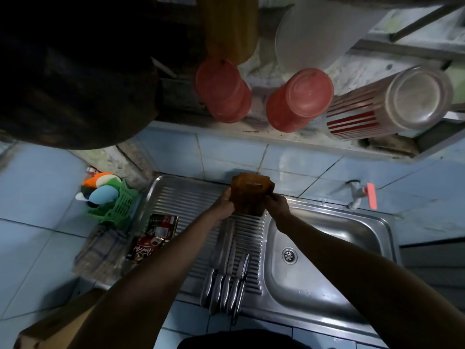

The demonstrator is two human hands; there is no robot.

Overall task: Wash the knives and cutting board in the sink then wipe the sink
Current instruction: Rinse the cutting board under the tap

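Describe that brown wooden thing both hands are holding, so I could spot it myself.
Start at the steel sink and look left to its ribbed draining board. At the board's far end, against the blue wall tiles, stands a brown wooden block, gripped by the left hand and right hand. Unlike the shiny knives lying nearer, it is chunky, upright and wooden.

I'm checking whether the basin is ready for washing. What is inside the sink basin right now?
Only the drain shows in the sink basin; the right forearm hides part of its floor. The knives lie outside it.
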